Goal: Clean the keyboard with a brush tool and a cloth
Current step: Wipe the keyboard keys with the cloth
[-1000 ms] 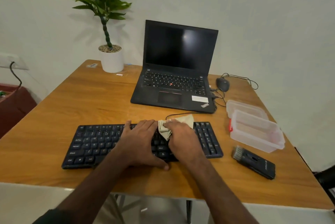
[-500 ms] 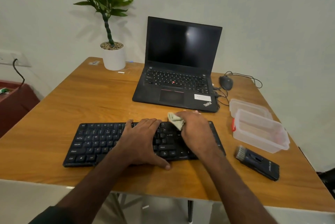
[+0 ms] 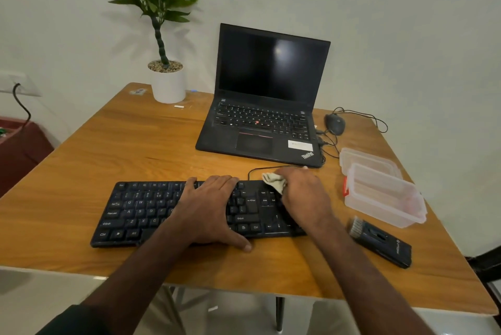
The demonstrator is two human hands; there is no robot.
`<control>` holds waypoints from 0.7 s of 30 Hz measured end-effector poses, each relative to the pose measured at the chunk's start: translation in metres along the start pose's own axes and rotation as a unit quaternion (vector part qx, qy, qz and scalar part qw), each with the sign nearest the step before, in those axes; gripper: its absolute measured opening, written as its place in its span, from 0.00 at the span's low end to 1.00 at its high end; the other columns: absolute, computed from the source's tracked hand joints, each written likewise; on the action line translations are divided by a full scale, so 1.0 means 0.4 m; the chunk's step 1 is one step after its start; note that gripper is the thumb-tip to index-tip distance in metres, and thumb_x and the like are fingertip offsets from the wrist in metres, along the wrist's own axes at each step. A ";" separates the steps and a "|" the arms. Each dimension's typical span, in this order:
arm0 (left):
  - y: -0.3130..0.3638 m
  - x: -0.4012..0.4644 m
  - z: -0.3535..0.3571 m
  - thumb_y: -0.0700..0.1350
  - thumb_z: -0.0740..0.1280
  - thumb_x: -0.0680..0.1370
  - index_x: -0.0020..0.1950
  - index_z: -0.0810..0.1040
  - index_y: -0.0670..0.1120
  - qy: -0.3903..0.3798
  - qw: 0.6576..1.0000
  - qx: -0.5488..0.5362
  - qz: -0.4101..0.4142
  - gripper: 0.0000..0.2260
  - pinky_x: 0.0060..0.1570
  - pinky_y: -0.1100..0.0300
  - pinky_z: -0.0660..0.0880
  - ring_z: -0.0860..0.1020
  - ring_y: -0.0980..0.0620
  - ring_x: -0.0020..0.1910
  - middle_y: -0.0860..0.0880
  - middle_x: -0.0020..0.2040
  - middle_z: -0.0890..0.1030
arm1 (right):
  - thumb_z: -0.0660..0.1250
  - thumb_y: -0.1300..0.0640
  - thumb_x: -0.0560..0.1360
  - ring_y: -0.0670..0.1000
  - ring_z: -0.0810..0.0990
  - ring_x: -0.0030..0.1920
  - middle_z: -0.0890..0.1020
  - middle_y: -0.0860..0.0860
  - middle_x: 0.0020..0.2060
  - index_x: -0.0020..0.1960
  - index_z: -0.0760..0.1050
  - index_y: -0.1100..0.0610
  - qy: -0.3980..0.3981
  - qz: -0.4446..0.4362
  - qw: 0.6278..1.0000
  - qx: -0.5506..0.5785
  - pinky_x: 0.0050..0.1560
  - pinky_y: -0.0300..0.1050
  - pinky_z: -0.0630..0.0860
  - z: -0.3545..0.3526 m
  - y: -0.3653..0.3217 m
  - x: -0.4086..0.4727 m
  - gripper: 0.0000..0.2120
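A wooden table (image 3: 113, 161) carries a black keyboard (image 3: 141, 212) near its front edge. At twelve o'clock from it sits an open laptop (image 3: 268, 107), at eleven a potted plant (image 3: 168, 82), at two a mouse (image 3: 335, 123), and at three clear plastic containers (image 3: 379, 191) and a brush tool (image 3: 379, 242).

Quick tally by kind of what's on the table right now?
Keyboards: 1
Laptops: 1
Mice: 1
Cloths: 1
Brush tools: 1
Clear tubs: 2
Potted plants: 1
Total: 8
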State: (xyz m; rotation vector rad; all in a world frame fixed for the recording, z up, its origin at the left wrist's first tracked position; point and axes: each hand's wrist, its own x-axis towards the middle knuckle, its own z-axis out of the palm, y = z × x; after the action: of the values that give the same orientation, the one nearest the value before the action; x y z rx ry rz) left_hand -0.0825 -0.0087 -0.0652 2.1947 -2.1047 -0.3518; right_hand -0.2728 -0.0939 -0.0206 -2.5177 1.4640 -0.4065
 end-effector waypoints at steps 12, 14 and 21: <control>-0.005 -0.001 -0.003 0.85 0.61 0.52 0.81 0.47 0.53 -0.009 1.000 0.003 0.001 0.65 0.76 0.35 0.48 0.54 0.53 0.79 0.55 0.81 0.55 | 0.65 0.58 0.79 0.49 0.69 0.72 0.73 0.49 0.72 0.73 0.70 0.49 -0.040 -0.025 0.996 -0.079 0.79 0.50 0.51 0.019 0.043 -0.018 0.23; -0.005 -0.001 -0.005 0.85 0.61 0.52 0.81 0.47 0.53 -0.012 1.000 0.005 0.001 0.65 0.76 0.35 0.48 0.54 0.53 0.79 0.54 0.81 0.54 | 0.66 0.59 0.78 0.51 0.72 0.69 0.76 0.50 0.69 0.71 0.72 0.49 -0.027 0.016 0.997 -0.074 0.75 0.51 0.61 -0.004 0.076 -0.017 0.22; -0.003 0.001 -0.004 0.85 0.61 0.52 0.81 0.47 0.53 -0.016 1.000 0.009 -0.003 0.66 0.76 0.36 0.48 0.54 0.53 0.79 0.54 0.81 0.54 | 0.66 0.61 0.79 0.54 0.80 0.56 0.81 0.53 0.59 0.68 0.75 0.51 0.031 0.101 0.994 -0.028 0.55 0.52 0.78 -0.042 0.135 -0.027 0.18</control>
State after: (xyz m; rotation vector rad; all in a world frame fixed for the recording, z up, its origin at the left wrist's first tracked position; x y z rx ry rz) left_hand -0.0809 -0.0091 -0.0637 2.2204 -2.1254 -0.3714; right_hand -0.3276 -0.1114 -0.0227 -2.3869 1.7558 -0.4182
